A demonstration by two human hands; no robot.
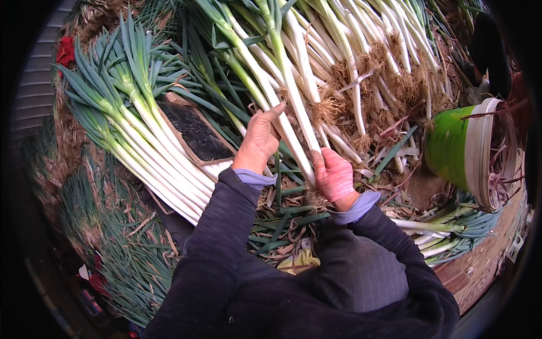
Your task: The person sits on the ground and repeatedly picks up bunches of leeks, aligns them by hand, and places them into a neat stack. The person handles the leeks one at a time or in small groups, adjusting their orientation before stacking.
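Two long green onions (292,131) with white shanks lie slanted across the middle, before my body. My left hand (260,137) holds one of them partway down the shank, its thumb laid over the stalk. Lower right, my right hand (336,176) grips the onions near their root ends; a reddish covering wraps its palm. Some roots (317,201) hang just below that hand. Left of my left hand, a bundle of cleaned green onions (156,161) rests with its leaves pointing away, beside a dark board with a brown frame (194,129).
Ahead lies a big pile of untrimmed green onions (338,42) with brown roots. A green and white bucket (457,144) holding peelings leans at the right. More onions (444,237) lie below it. Stacked green leaves (123,254) fill the left side. Leaf scraps (283,229) litter the ground near my knees.
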